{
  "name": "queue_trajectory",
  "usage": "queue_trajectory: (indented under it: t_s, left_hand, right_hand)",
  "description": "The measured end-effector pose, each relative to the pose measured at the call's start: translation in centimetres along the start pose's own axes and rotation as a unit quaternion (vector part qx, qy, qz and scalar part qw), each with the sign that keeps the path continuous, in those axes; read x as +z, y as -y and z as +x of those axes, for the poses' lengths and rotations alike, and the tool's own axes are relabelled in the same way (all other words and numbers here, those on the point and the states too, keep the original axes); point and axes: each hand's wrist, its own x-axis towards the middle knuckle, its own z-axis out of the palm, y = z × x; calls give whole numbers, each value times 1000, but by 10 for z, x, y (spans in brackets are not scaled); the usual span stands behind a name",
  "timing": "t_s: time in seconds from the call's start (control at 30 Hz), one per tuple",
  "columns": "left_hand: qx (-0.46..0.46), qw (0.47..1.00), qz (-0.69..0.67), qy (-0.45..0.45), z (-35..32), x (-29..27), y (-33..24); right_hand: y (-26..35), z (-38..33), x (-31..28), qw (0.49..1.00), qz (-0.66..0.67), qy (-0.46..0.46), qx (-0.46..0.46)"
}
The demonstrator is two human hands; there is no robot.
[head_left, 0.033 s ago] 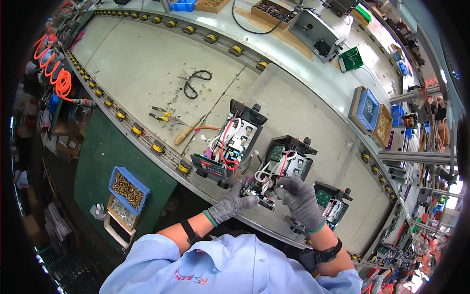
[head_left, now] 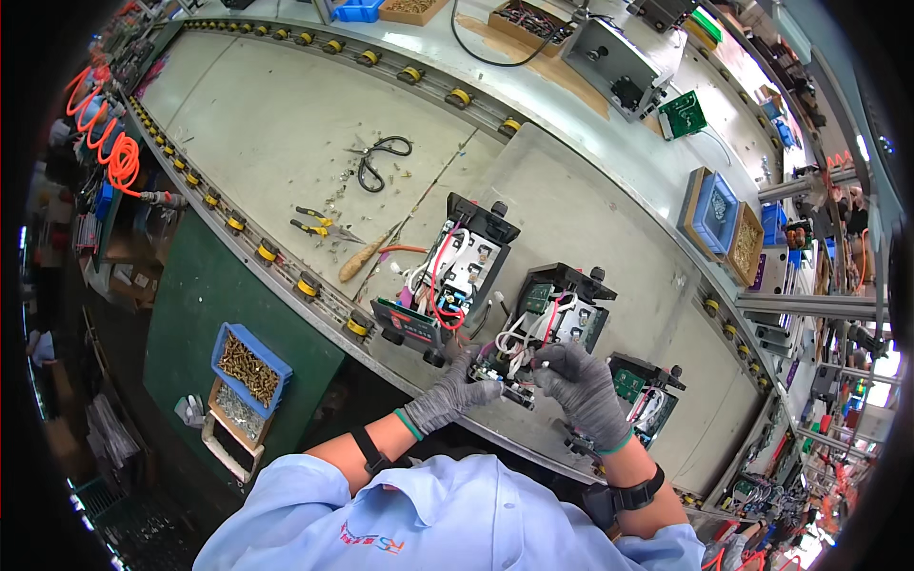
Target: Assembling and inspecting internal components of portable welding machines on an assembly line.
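Note:
In grey gloves, both my hands are at the middle electrical unit (head_left: 576, 328), an uncased assembly with white, red and black wires. My left hand (head_left: 447, 392) grips the left end of its tilted front panel (head_left: 514, 392), thumb along the near edge. Above the panel's right side, my right hand (head_left: 583, 385) is closed, with a small white connector (head_left: 545, 364) showing at its fingertips. White wires (head_left: 519, 341) run between panel and unit. Another such unit (head_left: 466, 262), front panel attached, stands to the left. A third unit (head_left: 643, 395) is partly hidden behind my right hand.
Black-handled scissors (head_left: 371, 171), yellow-handled pliers (head_left: 324, 226), a wooden-handled tool (head_left: 362, 259) and scattered small screws lie on the line at left. Blue trays of brass fasteners (head_left: 249, 366) sit on the green table (head_left: 190, 314). Rollers (head_left: 305, 284) edge the line. Bins (head_left: 716, 211) stand at right.

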Motion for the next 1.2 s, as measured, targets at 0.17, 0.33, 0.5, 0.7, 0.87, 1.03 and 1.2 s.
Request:
queue_trajectory:
  t_s: [0.17, 0.33, 0.5, 0.7, 0.87, 1.03, 1.2]
  left_hand:
    - [4, 999, -36, 16, -3, 5, -6]
    - [-1, 1000, -24, 17, -6, 4, -8]
    - [10, 996, -89, 20, 1, 0, 8]
    - [17, 997, -64, 30, 2, -5, 20]
    - [25, 998, -38, 33, 9, -9, 34]
    - [21, 998, -46, 31, 14, -7, 34]
    - [-7, 998, -64, 10, 0, 1, 7]
  right_hand:
    - [-14, -1, 9, 987, -121, 10, -101]
    - [-4, 5, 10, 932, -342, 29, -116]
    - [4, 19, 19, 832, -540, 101, -77]
    - [-12, 35, 21, 857, -470, 151, -151]
    - [-12, 39, 17, 906, -342, 153, -198]
    - [3, 40, 19, 908, -375, 155, -108]
    - [13, 51, 29, 790, -577, 155, -134]
